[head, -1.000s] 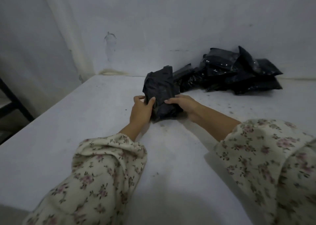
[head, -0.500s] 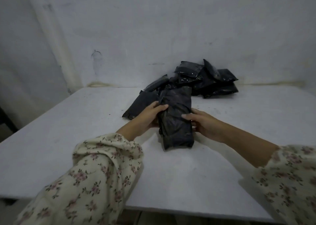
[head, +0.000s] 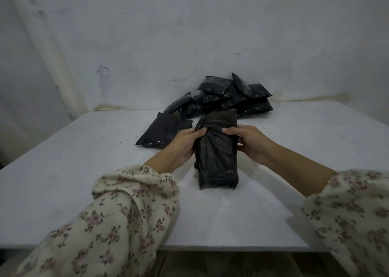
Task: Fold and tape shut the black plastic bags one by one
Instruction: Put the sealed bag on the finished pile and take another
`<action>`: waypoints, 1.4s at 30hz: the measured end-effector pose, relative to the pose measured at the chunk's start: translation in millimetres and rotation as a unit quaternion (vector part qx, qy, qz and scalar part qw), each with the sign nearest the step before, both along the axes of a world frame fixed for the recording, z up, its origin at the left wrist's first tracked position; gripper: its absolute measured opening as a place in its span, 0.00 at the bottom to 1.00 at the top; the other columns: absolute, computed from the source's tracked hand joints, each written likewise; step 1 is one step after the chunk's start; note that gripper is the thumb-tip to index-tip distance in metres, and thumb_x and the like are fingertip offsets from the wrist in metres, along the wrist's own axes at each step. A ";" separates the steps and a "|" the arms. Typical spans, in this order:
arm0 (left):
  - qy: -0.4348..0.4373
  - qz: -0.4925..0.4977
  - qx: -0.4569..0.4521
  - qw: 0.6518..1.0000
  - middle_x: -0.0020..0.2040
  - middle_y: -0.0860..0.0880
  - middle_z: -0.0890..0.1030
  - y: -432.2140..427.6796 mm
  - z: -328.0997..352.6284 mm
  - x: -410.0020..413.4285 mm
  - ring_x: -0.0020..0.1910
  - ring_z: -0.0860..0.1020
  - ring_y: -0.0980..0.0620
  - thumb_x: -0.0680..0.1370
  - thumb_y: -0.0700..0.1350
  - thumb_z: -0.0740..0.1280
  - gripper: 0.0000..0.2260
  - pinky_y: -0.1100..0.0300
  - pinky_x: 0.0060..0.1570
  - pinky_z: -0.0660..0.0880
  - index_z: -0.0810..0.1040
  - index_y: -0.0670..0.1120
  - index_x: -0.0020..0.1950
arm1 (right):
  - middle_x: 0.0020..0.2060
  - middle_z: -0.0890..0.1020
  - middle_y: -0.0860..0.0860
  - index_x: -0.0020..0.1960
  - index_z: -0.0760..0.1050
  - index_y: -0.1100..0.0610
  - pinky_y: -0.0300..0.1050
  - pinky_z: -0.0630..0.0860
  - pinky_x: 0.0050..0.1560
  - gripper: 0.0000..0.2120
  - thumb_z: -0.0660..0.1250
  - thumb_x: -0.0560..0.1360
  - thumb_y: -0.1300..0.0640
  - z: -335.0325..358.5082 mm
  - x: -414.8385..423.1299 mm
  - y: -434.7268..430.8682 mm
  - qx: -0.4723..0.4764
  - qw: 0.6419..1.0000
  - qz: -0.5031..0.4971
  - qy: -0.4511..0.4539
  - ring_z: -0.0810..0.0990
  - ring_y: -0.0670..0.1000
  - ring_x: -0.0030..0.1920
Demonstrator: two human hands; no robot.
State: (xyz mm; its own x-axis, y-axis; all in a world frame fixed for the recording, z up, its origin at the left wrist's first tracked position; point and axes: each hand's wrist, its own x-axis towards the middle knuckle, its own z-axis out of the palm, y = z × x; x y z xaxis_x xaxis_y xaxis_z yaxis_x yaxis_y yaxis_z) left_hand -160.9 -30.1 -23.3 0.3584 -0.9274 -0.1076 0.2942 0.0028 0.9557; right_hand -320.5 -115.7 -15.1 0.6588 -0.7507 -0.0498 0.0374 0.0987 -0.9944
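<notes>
Since a moment ago, both hands are drawing the black plastic bag (head: 216, 154) nearer across the table, away from the pile, and laying it lengthwise. The left hand (head: 185, 144) and right hand (head: 246, 142) are gripping its upper part from either side, fingers curling over the top face, while its lower end is resting on the table.

As I judge it, the folded top is likely springing open if either grip is easing. No tape is showing in view, so one hand may be having to let go to fetch it.

A pale, stained wall (head: 189, 34) is standing behind. The white table (head: 63, 171) is carrying the pile of black bags (head: 227, 95) against the wall, one flat bag (head: 164, 133) just beside the left hand, and dark specks.
</notes>
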 end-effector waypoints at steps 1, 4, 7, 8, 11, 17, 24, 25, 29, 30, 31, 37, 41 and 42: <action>-0.004 0.002 0.000 1.000 0.54 0.44 0.81 -0.7 0.7 -0.2 0.51 0.80 0.51 0.81 0.39 0.62 0.13 0.62 0.54 0.77 0.75 0.36 0.64 | 0.49 0.83 0.53 0.54 0.80 0.60 0.44 0.77 0.50 0.09 0.70 0.73 0.61 1.9 -0.4 -1.7 -0.005 1.000 0.001 0.005 0.80 0.51 0.50; -0.004 -0.001 -0.003 1.000 0.52 0.46 0.81 -2.1 2.1 0.4 0.50 0.80 0.52 0.81 0.39 0.61 0.12 0.63 0.53 0.77 0.76 0.37 0.63 | 0.49 0.83 0.54 0.55 0.80 0.61 0.46 0.76 0.53 0.11 0.69 0.73 0.63 4.7 -1.9 -4.9 -0.006 1.000 0.002 0.007 0.79 0.51 0.50; 0.008 -0.011 -0.013 1.000 0.50 0.47 0.82 -2.2 1.4 1.2 0.48 0.80 0.53 0.81 0.38 0.61 0.09 0.63 0.51 0.78 0.79 0.41 0.58 | 0.47 0.83 0.53 0.54 0.80 0.59 0.45 0.76 0.50 0.11 0.69 0.73 0.64 3.1 -2.7 -6.9 -0.001 1.000 0.007 0.001 0.79 0.50 0.49; 0.011 -0.012 -0.015 1.000 0.49 0.47 0.82 -1.8 0.2 1.1 0.48 0.80 0.53 0.81 0.38 0.61 0.08 0.63 0.50 0.78 0.79 0.41 0.56 | 0.46 0.83 0.52 0.54 0.80 0.58 0.44 0.77 0.49 0.11 0.68 0.73 0.65 1.7 -2.8 -7.9 0.000 1.000 0.010 0.000 0.79 0.50 0.48; 0.001 -0.008 -0.017 1.000 0.48 0.47 0.82 -1.3 -5.2 -0.1 0.47 0.79 0.52 0.80 0.37 0.62 0.08 0.62 0.50 0.77 0.80 0.43 0.53 | 0.43 0.83 0.50 0.53 0.81 0.54 0.44 0.76 0.47 0.10 0.68 0.74 0.65 -2.1 -3.9 -9.0 -0.012 1.000 0.017 0.009 0.79 0.50 0.47; -0.090 0.062 -0.021 0.994 0.47 0.47 0.82 -3.4 -11.3 -6.7 0.45 0.79 0.52 0.82 0.39 0.60 0.08 0.61 0.45 0.78 0.80 0.45 0.52 | 0.42 0.84 0.49 0.52 0.81 0.56 0.41 0.76 0.43 0.08 0.68 0.75 0.64 -6.2 -5.1 -11.0 -0.015 1.000 0.012 0.014 0.80 0.49 0.44; -0.029 -0.034 -0.008 0.999 0.48 0.50 0.81 -3.9 -2.5 -10.5 0.45 0.79 0.55 0.81 0.40 0.60 0.10 0.61 0.43 0.77 0.79 0.46 0.58 | 0.44 0.82 0.51 0.55 0.79 0.58 0.40 0.75 0.41 0.08 0.67 0.76 0.63 -13.4 -6.1 -15.2 0.060 0.998 -0.029 -0.004 0.79 0.49 0.43; 0.023 -0.032 -0.011 0.999 0.48 0.49 0.81 -3.9 -1.6 -8.7 0.45 0.79 0.54 0.81 0.42 0.60 0.10 0.60 0.43 0.77 0.80 0.46 0.57 | 0.43 0.82 0.51 0.53 0.79 0.57 0.40 0.75 0.41 0.06 0.67 0.76 0.62 -14.4 -6.4 -16.1 0.074 0.997 -0.033 -0.011 0.79 0.49 0.43; 0.096 -0.027 -0.030 0.995 0.47 0.48 0.84 -2.7 -5.9 -1.2 0.44 0.82 0.53 0.83 0.42 0.59 0.11 0.60 0.42 0.81 0.79 0.42 0.60 | 0.44 0.81 0.52 0.51 0.79 0.57 0.41 0.75 0.41 0.04 0.67 0.76 0.61 -13.6 -4.9 -16.3 0.085 0.996 -0.034 -0.022 0.79 0.50 0.44; 0.093 -0.032 -0.028 0.995 0.47 0.48 0.84 -1.8 -7.1 -1.1 0.44 0.82 0.54 0.82 0.42 0.60 0.11 0.60 0.43 0.81 0.79 0.42 0.61 | 0.44 0.82 0.52 0.51 0.79 0.57 0.41 0.75 0.42 0.05 0.67 0.76 0.61 -13.5 -3.9 -15.7 0.081 0.996 -0.032 -0.023 0.79 0.50 0.44; 0.090 -0.031 -0.024 0.995 0.47 0.48 0.85 -1.6 -8.8 0.0 0.44 0.83 0.54 0.82 0.42 0.60 0.12 0.61 0.44 0.81 0.78 0.42 0.61 | 0.44 0.82 0.52 0.52 0.79 0.58 0.40 0.76 0.42 0.06 0.67 0.76 0.61 -13.3 -2.7 -15.1 0.078 0.996 -0.031 -0.024 0.79 0.50 0.44; 0.077 -0.024 -0.010 0.997 0.48 0.46 0.83 -4.3 -9.4 1.0 0.42 0.82 0.55 0.81 0.44 0.63 0.10 0.61 0.47 0.81 0.80 0.40 0.57 | 0.45 0.83 0.53 0.53 0.79 0.60 0.38 0.78 0.37 0.07 0.68 0.75 0.62 -14.8 3.8 -13.9 0.093 0.994 -0.038 -0.041 0.81 0.50 0.43; 0.057 -0.038 0.015 0.998 0.48 0.45 0.83 -7.2 -4.1 -2.1 0.48 0.80 0.51 0.80 0.44 0.65 0.08 0.55 0.60 0.75 0.81 0.41 0.52 | 0.44 0.83 0.53 0.58 0.78 0.61 0.40 0.77 0.38 0.11 0.68 0.76 0.63 -17.8 6.0 -10.2 0.085 0.995 -0.036 -0.031 0.81 0.50 0.42; 0.047 -0.039 0.018 0.998 0.48 0.45 0.82 -8.0 -3.9 -2.4 0.49 0.80 0.51 0.80 0.43 0.65 0.07 0.55 0.60 0.75 0.80 0.40 0.52 | 0.44 0.83 0.53 0.58 0.78 0.61 0.39 0.76 0.37 0.11 0.67 0.76 0.63 -18.1 6.7 -9.4 0.079 0.996 -0.037 -0.027 0.81 0.50 0.42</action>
